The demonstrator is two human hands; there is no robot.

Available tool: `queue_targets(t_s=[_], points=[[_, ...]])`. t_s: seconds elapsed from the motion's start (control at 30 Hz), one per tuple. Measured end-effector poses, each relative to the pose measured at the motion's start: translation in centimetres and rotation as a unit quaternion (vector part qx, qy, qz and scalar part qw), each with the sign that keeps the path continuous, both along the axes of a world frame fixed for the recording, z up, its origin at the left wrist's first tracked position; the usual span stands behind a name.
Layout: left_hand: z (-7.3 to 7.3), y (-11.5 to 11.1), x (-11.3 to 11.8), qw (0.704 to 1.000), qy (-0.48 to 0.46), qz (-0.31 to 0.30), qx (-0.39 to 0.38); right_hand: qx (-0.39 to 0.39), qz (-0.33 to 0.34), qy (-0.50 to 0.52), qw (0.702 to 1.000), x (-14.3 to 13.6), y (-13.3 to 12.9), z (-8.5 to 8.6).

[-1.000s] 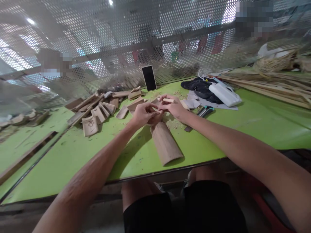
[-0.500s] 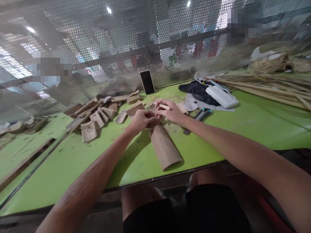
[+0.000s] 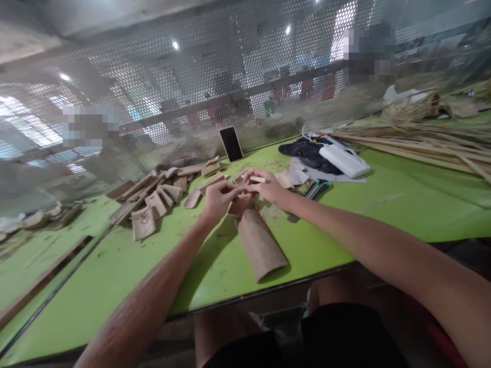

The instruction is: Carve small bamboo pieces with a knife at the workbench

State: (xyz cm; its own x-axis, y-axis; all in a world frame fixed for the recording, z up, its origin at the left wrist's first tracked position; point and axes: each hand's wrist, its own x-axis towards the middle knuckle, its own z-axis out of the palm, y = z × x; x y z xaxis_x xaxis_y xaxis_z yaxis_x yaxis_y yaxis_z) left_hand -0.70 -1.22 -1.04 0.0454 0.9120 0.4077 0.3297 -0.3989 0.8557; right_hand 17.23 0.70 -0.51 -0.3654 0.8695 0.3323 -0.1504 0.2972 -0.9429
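— While both hands meet at the middle of the frame, what does each one hold?

— The right hand [image 3: 268,188] is closed around a small pale wooden stick [image 3: 258,179], which pokes out leftward from its fingers. The left hand [image 3: 218,198] is curled with thumb and forefinger pinched together at the stick's tip; whether it grips anything of its own cannot be told.

— And the big piece below them?

— A curved bamboo slab [image 3: 261,244] lies on the green table [image 3: 383,204], its far end under the two hands, its near end close to the table's lower edge. The lower fingers seem to rest on it, though the contact is blurred.

— What lies around?

— Left of centre, a heap of smaller bamboo pieces [image 3: 157,194]. Shavings [image 3: 274,212] are scattered just right of the slab's top. Above the hands, a dark phone [image 3: 231,144] leans upright against the perforated metal screen [image 3: 192,92]. To the right sit a white case [image 3: 344,160] on dark cloth [image 3: 307,152], and long bamboo strips [image 3: 422,143] at the upper right.
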Motion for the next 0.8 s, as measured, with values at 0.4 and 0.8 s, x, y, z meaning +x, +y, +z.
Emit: queue_targets(t_s=[0.4,0.8], points=[[0.0,-0.2,0.7,0.996,-0.091,0.003,-0.018,-0.051,0.029,0.036,0.998,-0.3,-0.2,-0.2],[0.2,-0.2,0.1,0.998,-0.055,-0.003,-0.022,-0.046,0.012,0.049,0.998,0.1,0.9,-0.4]])
